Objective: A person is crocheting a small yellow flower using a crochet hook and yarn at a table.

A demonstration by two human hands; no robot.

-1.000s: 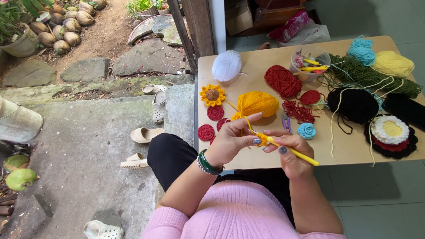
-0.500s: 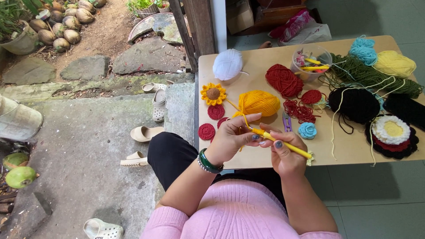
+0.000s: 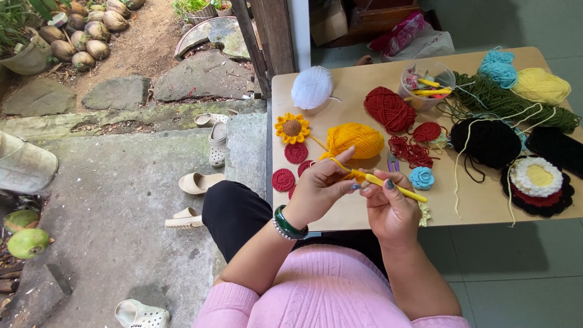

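My right hand [image 3: 392,209] grips a yellow crochet hook [image 3: 395,187] that points left toward my other hand. My left hand [image 3: 319,188] pinches a small orange-yellow crochet piece [image 3: 354,175] at the hook's tip, with the yarn strand running over its raised finger. That strand leads up to an orange-yellow yarn ball [image 3: 355,140] on the wooden table [image 3: 480,203] just beyond my hands. Both hands hover over the table's near edge, above my lap. A dark green bangle sits on my left wrist.
On the table lie a crocheted sunflower [image 3: 292,128], red discs [image 3: 283,180], red yarn [image 3: 388,109], a white ball [image 3: 312,87], a blue rosette [image 3: 421,178], black yarn [image 3: 489,143], green, yellow and turquoise yarn, and a tub of tools [image 3: 425,85]. Sandals [image 3: 200,182] lie on the concrete at left.
Both hands have shifted slightly toward the table. The hook's angle has changed as it works the orange-yellow piece. Nothing on the table moved.
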